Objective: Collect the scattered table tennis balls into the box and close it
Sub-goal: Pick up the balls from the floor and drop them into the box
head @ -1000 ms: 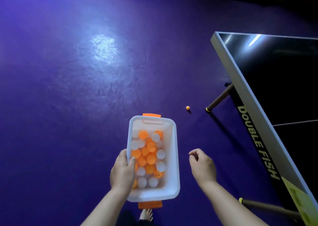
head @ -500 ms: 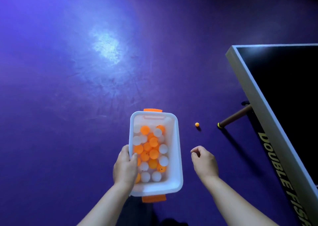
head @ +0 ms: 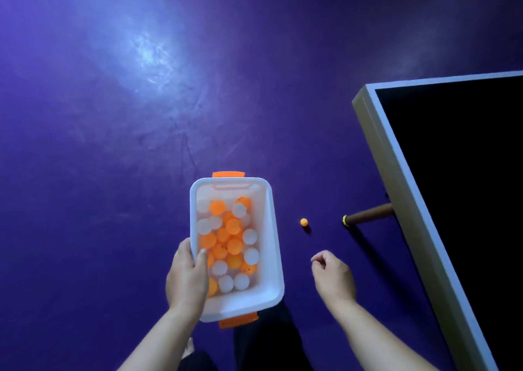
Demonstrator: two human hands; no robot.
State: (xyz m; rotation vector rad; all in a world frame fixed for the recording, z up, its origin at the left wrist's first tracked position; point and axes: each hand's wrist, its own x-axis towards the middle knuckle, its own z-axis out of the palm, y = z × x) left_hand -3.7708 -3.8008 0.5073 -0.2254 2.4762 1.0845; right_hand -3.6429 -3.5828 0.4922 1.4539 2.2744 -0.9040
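A white plastic box [head: 271, 229] with orange clips at both ends holds several orange and white balls [head: 229, 243]. My left hand [head: 186, 277] grips its left rim, thumb inside, and carries it above the floor. A single orange ball [head: 304, 222] lies on the purple floor to the right of the box. My right hand [head: 334, 277] hovers below that ball, fingers loosely curled with nothing in them. No lid is in view.
A dark table tennis table [head: 402, 189] with a pale edge fills the right side. One brown table leg [head: 368, 217] with a yellow ring reaches the floor just right of the loose ball. Purple floor [head: 113, 172] stretches left and ahead.
I have moved closer to the loose ball, which now sits nearer my right hand. The table has shifted right in view. Both hands keep their pose.
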